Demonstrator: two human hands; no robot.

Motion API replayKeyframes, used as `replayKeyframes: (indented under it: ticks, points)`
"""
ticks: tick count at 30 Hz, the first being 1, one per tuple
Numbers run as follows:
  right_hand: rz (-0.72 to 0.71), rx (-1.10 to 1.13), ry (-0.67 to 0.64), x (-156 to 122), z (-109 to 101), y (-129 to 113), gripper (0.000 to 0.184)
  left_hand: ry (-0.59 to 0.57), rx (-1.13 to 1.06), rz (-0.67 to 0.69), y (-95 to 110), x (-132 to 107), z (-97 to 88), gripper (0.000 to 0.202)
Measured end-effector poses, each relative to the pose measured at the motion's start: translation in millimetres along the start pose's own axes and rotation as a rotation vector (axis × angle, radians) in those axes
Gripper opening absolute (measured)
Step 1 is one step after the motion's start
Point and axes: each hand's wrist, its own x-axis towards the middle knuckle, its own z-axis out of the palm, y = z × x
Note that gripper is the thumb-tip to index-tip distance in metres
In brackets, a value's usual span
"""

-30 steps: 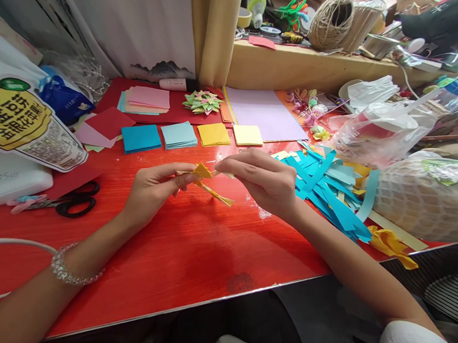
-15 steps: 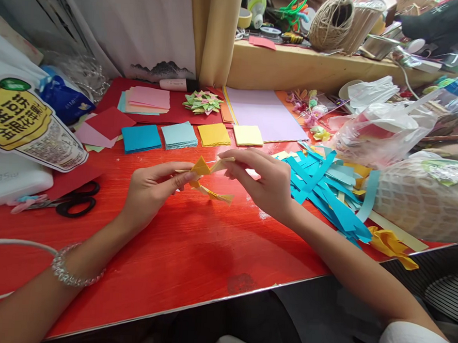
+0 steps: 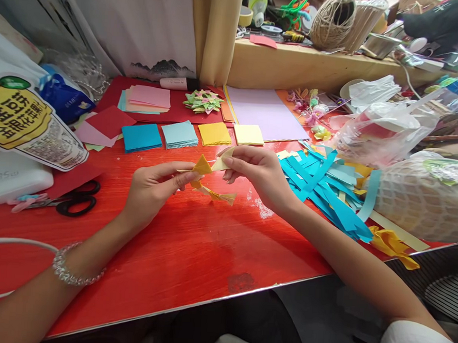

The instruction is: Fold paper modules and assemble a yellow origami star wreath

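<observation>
Left hand (image 3: 150, 187): grip pinched on the folded yellow paper (image 3: 203, 167), thumb and forefinger at its orange peak.
Right hand (image 3: 265, 175): grip closed on that piece's pale flap.
Paper's place: held between both hands, just above the red counter (image 3: 177, 251).
Nearby: blue paper strips (image 3: 321, 190) lie to the right, scissors (image 3: 75, 202) to the left, and paper squares (image 3: 180, 135) behind.

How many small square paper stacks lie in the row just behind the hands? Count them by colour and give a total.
Dark blue stack: 1
Light blue stack: 1
Orange-yellow stack: 1
Pale yellow stack: 1
Total: 4
</observation>
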Motion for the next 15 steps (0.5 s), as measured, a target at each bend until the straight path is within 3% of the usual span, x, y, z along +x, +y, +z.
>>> replayKeyframes:
  ticks: [8, 15]
  points:
    - [-0.081, -0.159, 0.122, -9, 6, -2, 0.015, -0.032, 0.054, 0.023, 4, -3, 0.1, 0.016]
    - [-0.151, -0.200, 0.125, -12, 10, 1, 0.011, -0.057, 0.180, 0.079, 5, -5, -0.6, 0.015]
